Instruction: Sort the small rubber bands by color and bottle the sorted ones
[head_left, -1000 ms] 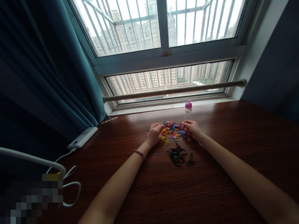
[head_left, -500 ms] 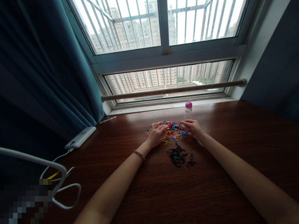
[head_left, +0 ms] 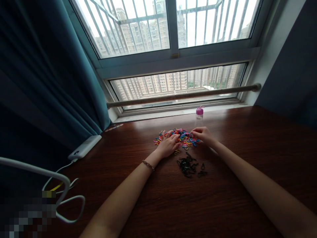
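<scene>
A heap of small, brightly coloured elastic bands (head_left: 184, 135) lies on the brown wooden table. My left hand (head_left: 168, 144) rests over the heap's left side, fingers spread and palm down, touching the bands. At the right edge of the heap, my right hand (head_left: 201, 133) has its thumb and fingertips pinched together; what is between them is too small to make out. Closer to me is a separate pile of black bands (head_left: 187, 166), with a few more black ones just right of it. One yellow band (head_left: 176, 152) sits apart, beside my left thumb.
A clear bottle with a pink lid (head_left: 199, 111) stands behind my right hand. On the left are a white power bank (head_left: 85, 147) with its cable and a thick white bent tube (head_left: 37, 168). Blue curtains (head_left: 81, 76) hang beside the barred window.
My left hand has shifted slightly right, with its fingers spreading and flattening over the coloured bands. My right hand stays pinched at nearly the same spot; the dark loop seen at its fingertips is no longer distinct.
</scene>
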Motion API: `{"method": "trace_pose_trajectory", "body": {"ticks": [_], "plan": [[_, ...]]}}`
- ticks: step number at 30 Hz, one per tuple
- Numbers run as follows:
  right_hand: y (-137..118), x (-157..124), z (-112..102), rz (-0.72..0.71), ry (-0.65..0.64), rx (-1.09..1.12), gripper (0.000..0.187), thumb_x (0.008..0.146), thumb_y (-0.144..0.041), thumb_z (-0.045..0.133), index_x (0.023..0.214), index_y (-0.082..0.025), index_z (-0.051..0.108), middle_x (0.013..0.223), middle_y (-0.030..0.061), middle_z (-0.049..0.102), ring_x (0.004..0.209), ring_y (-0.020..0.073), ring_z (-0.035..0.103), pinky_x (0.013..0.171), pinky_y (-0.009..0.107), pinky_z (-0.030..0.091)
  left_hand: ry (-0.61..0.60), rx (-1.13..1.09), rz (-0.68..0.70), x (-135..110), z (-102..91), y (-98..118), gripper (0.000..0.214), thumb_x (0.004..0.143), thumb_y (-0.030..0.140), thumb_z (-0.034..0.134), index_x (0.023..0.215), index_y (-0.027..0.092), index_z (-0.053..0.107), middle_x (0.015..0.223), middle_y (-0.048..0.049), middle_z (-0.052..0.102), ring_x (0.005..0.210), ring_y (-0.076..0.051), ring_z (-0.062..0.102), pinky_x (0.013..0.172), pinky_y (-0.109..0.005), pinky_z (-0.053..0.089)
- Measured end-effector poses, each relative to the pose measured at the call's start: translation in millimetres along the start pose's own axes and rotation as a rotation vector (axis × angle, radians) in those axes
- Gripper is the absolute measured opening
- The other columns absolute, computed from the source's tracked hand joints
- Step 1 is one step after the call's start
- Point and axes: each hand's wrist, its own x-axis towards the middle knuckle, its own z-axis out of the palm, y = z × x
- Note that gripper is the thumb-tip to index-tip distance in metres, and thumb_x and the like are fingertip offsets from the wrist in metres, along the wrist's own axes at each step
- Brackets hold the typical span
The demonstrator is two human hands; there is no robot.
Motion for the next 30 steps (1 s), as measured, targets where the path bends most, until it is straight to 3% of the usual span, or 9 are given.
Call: {"method": "trace_pose_trajectory", "body": {"ticks": [3,11,16,21,25,30], "plan": [[8.2,1.4,1.2,-0.075,0.124,-0.202,0.022,0.070,-0.032,0.056,0.072,-0.014,0.069,0.061,0.0039,0.065,0.054,0.0137,0.056,0.051,0.023,0.041,0.009,-0.037,-0.066,-0.1,2.2,-3.0,0.034,0.086,0.040,0.038,0.113,0.022,0.048,0.112,-0.0057,0.058,0.119,-0.027,0.035,0.101,-0.054,0.009],[7.1,-8.4,10.1,-0.217,0.183,-0.519,0.018,0.076,-0.027,0.051,0.076,-0.020,0.068,0.072,0.0039,0.068,0.063,0.0156,0.059,0.062,0.025,0.042,0.043,-0.069,-0.068,0.0,5.9,-6.2,0.023,0.087,0.031,0.039,0.096,0.023,0.059,0.105,-0.0044,0.060,0.115,-0.024,0.039,0.099,-0.054,0.015],[8.4,-8.6,10.0,-0.230,0.173,-0.553,0.019,0.078,-0.026,0.050,0.077,-0.020,0.067,0.074,0.0036,0.068,0.066,0.0155,0.060,0.064,0.025,0.043,0.086,-0.064,-0.049,0.3,6.8,-6.8,0.021,0.085,0.025,0.042,0.095,0.021,0.060,0.103,-0.0060,0.060,0.110,-0.023,0.043,0.099,-0.052,0.019],[9.0,-8.0,8.6,-0.242,0.190,-0.552,0.019,0.078,-0.025,0.049,0.079,-0.020,0.067,0.075,0.0035,0.067,0.067,0.0155,0.059,0.065,0.025,0.043,0.228,-0.161,-0.044,0.0,3.3,-12.9,0.018,0.081,0.016,0.047,0.091,0.020,0.061,0.098,-0.0056,0.062,0.099,-0.020,0.051,0.093,-0.043,0.033],[12.2,-7.3,8.7,-0.228,0.196,-0.562,0.018,0.076,-0.023,0.051,0.084,-0.021,0.067,0.075,0.0034,0.066,0.068,0.0157,0.059,0.067,0.025,0.043,0.321,-0.273,-0.158,-0.7,3.6,-21.2,0.010,0.075,0.013,0.053,0.080,0.018,0.060,0.085,-0.0046,0.064,0.086,-0.019,0.057,0.081,-0.037,0.044],[16.2,-5.6,9.6,-0.227,0.193,-0.560,0.020,0.076,-0.021,0.050,0.087,-0.021,0.067,0.078,0.0039,0.066,0.069,0.0158,0.058,0.068,0.026,0.043,0.397,-0.420,-0.316,-1.5,5.4,-23.9,0.014,0.076,0.022,0.056,0.090,0.019,0.055,0.079,-0.0018,0.066,0.075,-0.016,0.062,0.071,-0.032,0.049]]}}
